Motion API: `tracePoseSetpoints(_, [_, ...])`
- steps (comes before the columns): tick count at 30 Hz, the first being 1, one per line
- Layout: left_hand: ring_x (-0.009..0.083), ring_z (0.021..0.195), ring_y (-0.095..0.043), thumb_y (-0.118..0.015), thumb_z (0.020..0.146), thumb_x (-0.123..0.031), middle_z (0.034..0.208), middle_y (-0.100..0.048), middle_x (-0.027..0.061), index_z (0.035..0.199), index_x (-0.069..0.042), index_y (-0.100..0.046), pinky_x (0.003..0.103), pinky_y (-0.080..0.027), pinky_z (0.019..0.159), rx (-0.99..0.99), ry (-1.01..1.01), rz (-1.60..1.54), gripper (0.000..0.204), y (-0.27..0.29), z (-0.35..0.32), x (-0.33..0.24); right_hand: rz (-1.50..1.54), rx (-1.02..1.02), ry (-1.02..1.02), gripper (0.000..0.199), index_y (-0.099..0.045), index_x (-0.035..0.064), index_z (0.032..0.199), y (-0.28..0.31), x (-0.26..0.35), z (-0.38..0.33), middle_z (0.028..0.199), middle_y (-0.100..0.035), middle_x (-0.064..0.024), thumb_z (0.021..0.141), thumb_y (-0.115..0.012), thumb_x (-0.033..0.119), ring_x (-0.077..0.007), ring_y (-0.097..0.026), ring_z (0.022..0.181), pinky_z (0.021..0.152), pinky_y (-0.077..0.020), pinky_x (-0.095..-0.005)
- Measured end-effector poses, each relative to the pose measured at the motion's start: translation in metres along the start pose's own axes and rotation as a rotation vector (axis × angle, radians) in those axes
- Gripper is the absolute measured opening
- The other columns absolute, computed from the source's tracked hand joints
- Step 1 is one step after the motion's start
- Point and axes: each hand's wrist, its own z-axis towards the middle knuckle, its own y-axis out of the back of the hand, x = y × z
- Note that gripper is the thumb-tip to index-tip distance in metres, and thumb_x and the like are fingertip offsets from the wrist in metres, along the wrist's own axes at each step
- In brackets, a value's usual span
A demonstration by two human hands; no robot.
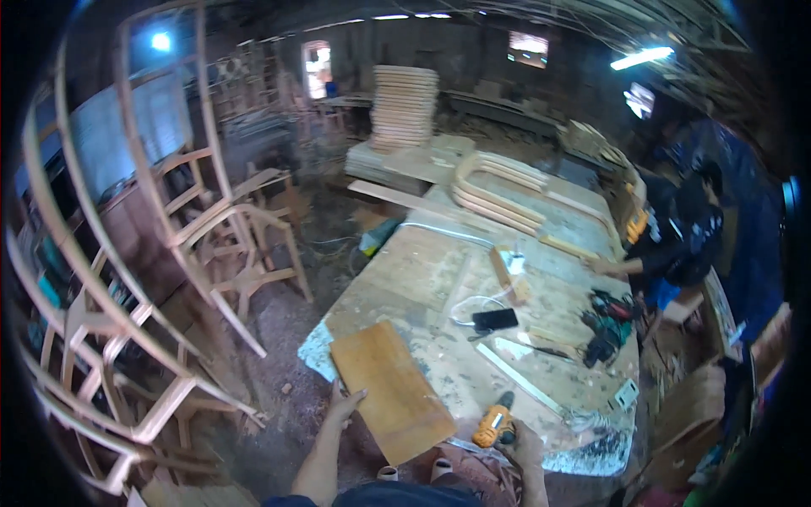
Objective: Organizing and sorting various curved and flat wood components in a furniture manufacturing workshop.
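Observation:
A flat rectangular brown wooden board [390, 390] lies tilted across the near left edge of the workbench [397, 283]. My left hand [345, 402] grips the board by its left side, thumb on top. Low at the front edge, my right hand [527, 441] is closed around the handle of an orange and black power drill [492, 425], its dark chuck pointing away from me over the bench. Part of that grip is hidden by the drill. To the right of the drill lies a long pale strip [522, 378].
On the bench are a black phone [494, 320] with a white cable, a wooden block [510, 275], green power tools [606, 338] and curved wooden frames [503, 190]. A co-worker [688, 224] stands at the right side. Tall wooden chair frames [173, 228] crowd the left.

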Motion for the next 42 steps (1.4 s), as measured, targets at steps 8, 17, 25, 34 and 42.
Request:
tracePoseSetpoints(8, [0.0280,0.112,-0.062,-0.084,0.078,-0.026,0.125,-0.059,0.0204,0.136,0.000,-0.051,0.038,-0.052,0.092,-0.240,-0.925,0.156,0.072,0.053,-0.010,-0.097,-0.146,0.021,-0.121,0.059,-0.063,0.0065,0.102,-0.014,-0.042,0.001,0.095,-0.071,-0.0188,0.057,-0.091,0.033,-0.0374,-0.069,0.090,0.076,-0.0542,-0.0478])
tracePoseSetpoints(17, [0.0108,0.085,-0.061,-0.079,0.084,-0.014,0.095,-0.064,0.0066,0.118,0.002,-0.065,0.025,-0.051,0.077,-0.275,-1.447,-0.071,0.040,0.054,-0.184,-0.225,-0.116,-0.040,0.032,0.065,-0.055,0.0076,0.115,-0.020,-0.065,0.014,0.101,-0.061,-0.0179,0.062,-0.087,0.029,-0.0390,-0.060,0.096,0.081,-0.0504,-0.0479])
tracePoseSetpoints(25, [0.0100,0.068,-0.059,-0.080,0.083,-0.009,0.078,-0.064,0.0053,0.101,0.001,-0.069,0.021,-0.045,0.059,-0.417,-1.837,-0.148,0.023,0.062,-0.282,-0.235,-0.178,-0.180,0.199,0.061,-0.056,0.0109,0.119,-0.050,-0.092,0.028,0.106,-0.060,-0.0176,0.065,-0.083,0.012,-0.0364,-0.061,0.094,0.078,-0.0495,-0.0485])
tracePoseSetpoints(34, [0.0128,0.063,-0.052,-0.081,0.083,-0.015,0.074,-0.057,0.0004,0.103,-0.008,-0.066,0.027,-0.041,0.055,-0.367,-2.071,-0.224,0.026,0.077,-0.339,-0.230,-0.043,0.120,0.088,0.080,-0.037,0.0076,0.146,-0.061,-0.118,0.031,0.132,-0.052,-0.0244,0.073,-0.068,0.005,-0.0454,-0.046,0.123,0.107,-0.0383,-0.0509])
tracePoseSetpoints(42, [0.0183,0.074,-0.056,-0.074,0.088,-0.034,0.076,-0.057,-0.0003,0.094,-0.015,-0.063,0.042,-0.046,0.076,-0.611,-2.216,-0.042,0.022,0.097,-0.349,-0.243,-0.141,0.146,0.133,0.087,-0.035,0.0097,0.148,-0.068,-0.130,0.042,0.138,-0.049,-0.0235,0.070,-0.074,0.011,-0.0453,-0.043,0.128,0.110,-0.0378,-0.0501])
